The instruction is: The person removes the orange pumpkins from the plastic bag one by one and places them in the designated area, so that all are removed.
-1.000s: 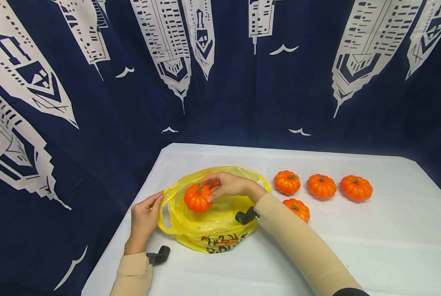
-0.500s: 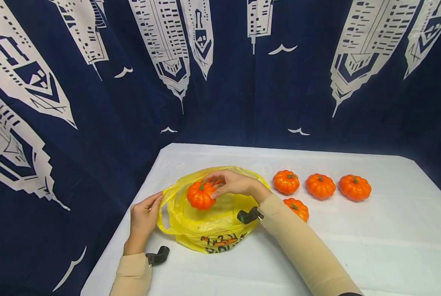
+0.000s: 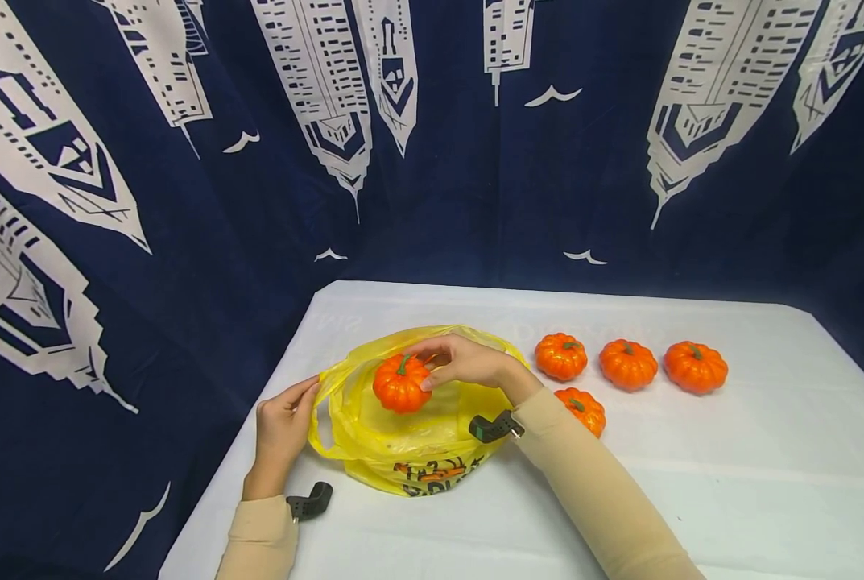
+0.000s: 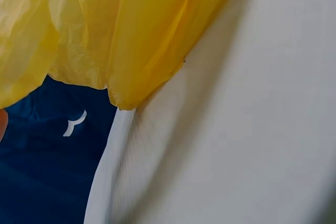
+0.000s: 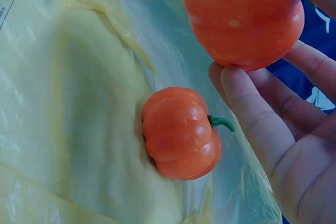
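A yellow plastic bag [image 3: 403, 439] lies open on the white table [image 3: 692, 499]. My right hand [image 3: 456, 362] grips a small orange pumpkin [image 3: 400, 384] above the bag's mouth; the right wrist view shows that held pumpkin [image 5: 241, 14] against my fingers [image 5: 252, 108]. Another pumpkin [image 5: 181, 132] lies on the bag's bottom below it. My left hand [image 3: 283, 423] pinches the bag's left rim and holds it open. In the left wrist view only the yellow bag [image 4: 121, 30] and the table [image 4: 236, 145] show.
Three pumpkins stand in a row to the right of the bag [image 3: 560, 356] [image 3: 628, 364] [image 3: 695, 367], and one more pumpkin [image 3: 582, 409] sits partly behind my right forearm. A dark blue curtain [image 3: 432, 161] with white skyscrapers hangs behind and to the left.
My right hand has carried the pumpkin slightly right and up over the bag's mouth. The left hand and the bag have stayed put.
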### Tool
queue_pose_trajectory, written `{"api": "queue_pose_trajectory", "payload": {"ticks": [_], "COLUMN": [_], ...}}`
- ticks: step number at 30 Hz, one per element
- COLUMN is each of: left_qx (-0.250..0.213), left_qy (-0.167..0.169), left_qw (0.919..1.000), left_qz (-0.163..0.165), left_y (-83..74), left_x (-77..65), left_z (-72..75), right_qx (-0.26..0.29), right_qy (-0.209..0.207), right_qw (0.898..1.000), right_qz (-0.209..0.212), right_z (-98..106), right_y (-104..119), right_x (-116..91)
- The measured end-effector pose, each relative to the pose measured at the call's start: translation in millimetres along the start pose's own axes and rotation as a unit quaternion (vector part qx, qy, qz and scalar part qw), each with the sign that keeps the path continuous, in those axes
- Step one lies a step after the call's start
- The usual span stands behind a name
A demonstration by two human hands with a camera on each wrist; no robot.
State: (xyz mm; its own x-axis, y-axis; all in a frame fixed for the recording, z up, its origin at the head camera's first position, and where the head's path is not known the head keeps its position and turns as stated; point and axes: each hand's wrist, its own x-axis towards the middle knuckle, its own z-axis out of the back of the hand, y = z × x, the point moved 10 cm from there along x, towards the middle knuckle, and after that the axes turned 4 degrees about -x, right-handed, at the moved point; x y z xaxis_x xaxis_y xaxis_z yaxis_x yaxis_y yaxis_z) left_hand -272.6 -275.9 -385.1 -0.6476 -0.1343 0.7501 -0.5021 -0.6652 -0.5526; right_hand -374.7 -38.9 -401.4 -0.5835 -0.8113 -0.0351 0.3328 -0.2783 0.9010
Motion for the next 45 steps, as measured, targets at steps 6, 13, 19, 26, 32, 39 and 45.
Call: {"api": "queue_pose_trajectory", "payload": {"ticks": [6, 13, 19, 26, 32, 39, 45], "left_qx": [0.0, 0.005, 0.006, 0.01, 0.007, 0.004, 0.006], "left_qy": [0.0, -0.001, 0.0, -0.001, 0.001, 0.003, 0.003], "left_qw": [1.0, 1.0, 1.0, 0.9999, 1.0, 1.0, 0.9999], "left_qz": [-0.004, 0.003, 0.002, -0.004, -0.003, -0.001, 0.01], "left_y": [-0.7, 0.9, 0.6, -0.9, 0.1, -0.2, 0.7], "left_x": [-0.4, -0.9, -1.1, -0.5, -1.4, -1.5, -2.5], "left_z": [-0.7, -0.2, 0.0, 0.3, -0.7, -2.1, -1.8], "right_qx": [0.008, 0.008, 0.006, 0.029, 0.033, 0.045, 0.061], "right_qy": [-0.023, -0.047, -0.063, -0.083, -0.108, -0.128, -0.128], "right_qw": [1.0, 0.999, 0.998, 0.996, 0.994, 0.991, 0.99], "right_qz": [0.002, 0.009, 0.005, 0.008, -0.005, -0.009, -0.007], "right_z": [6.4, 9.4, 10.5, 11.9, 13.1, 19.8, 23.3], "right_y": [0.4, 1.3, 1.7, -1.6, -9.5, -12.5, -10.9], "right_x": [-12.2, -27.6, -41.8, -56.6, -68.1, -80.4, -88.2]}}
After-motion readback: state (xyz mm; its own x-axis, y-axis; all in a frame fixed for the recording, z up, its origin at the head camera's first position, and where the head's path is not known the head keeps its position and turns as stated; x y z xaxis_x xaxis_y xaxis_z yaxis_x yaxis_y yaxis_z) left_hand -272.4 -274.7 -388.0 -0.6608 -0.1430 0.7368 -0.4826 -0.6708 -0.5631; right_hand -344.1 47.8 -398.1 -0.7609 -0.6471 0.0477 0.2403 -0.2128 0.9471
